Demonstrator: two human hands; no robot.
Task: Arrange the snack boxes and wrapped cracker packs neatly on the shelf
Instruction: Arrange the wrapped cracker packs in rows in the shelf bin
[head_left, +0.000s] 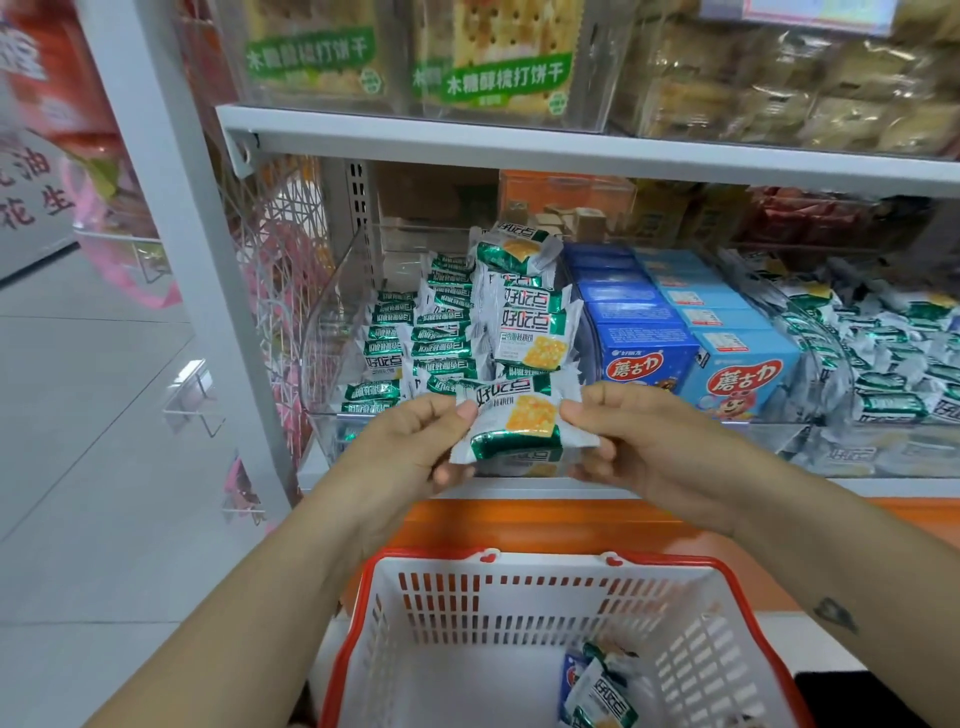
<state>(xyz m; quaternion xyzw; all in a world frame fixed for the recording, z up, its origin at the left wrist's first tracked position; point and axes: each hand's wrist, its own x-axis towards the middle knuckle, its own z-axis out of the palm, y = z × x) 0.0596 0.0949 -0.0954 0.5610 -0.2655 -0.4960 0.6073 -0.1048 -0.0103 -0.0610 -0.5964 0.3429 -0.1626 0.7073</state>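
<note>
With left hand (415, 441) and right hand (639, 441) both pinching a green-and-white foil cracker pack (514, 423) just left of the blue cardboard snack boxes (649, 358), we are shelving it, probably next squaring it onto the stack (447, 332).

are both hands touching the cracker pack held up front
Touching. The head view shows the left hand pinching the cracker pack at its left edge, the right hand at its right edge.

A cracker pack (514, 423) was held between the left hand (410, 441) and right hand (639, 441), before the stacked packs (441, 332) on the shelf (893, 487). Snack boxes (675, 332) stood just right of those; a basket (545, 558) sat below, loose packs (597, 693) inside.
</note>
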